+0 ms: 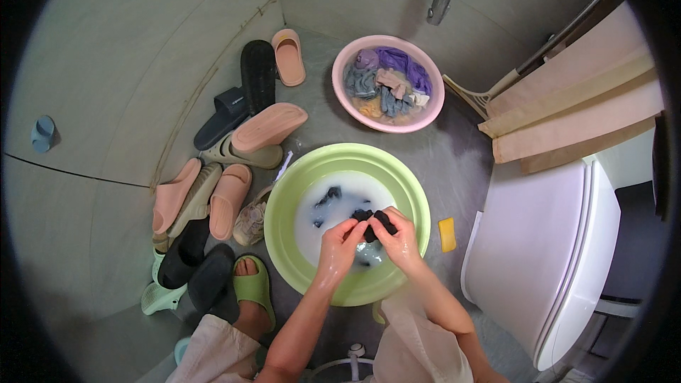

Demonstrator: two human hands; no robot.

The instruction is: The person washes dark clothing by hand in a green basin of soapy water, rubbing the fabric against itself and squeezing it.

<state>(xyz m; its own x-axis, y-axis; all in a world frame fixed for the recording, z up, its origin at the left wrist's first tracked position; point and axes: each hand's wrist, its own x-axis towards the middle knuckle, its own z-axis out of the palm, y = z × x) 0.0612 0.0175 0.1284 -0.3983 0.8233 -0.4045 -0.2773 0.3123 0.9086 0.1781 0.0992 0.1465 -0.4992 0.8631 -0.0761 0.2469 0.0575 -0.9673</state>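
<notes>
Over a light green plastic basin (282,213), my left hand (340,244) and my right hand (396,239) together pinch a wet black cloth item (384,222), perhaps a sock. Its exact shape is partly hidden by my fingers. Cloudy whitish water (314,234) stands in the basin. Bits of dark fabric (332,193) poke through its surface left of my hands. Both hands and forearms look wet.
Beyond the green basin, a pink basin (343,109) holds wet clothes in water. Several slippers (230,199) crowd the left wall. A yellow bar (447,234) lies on the floor to the right, beside a white toilet (532,255). A pale curtain (574,106) hangs above.
</notes>
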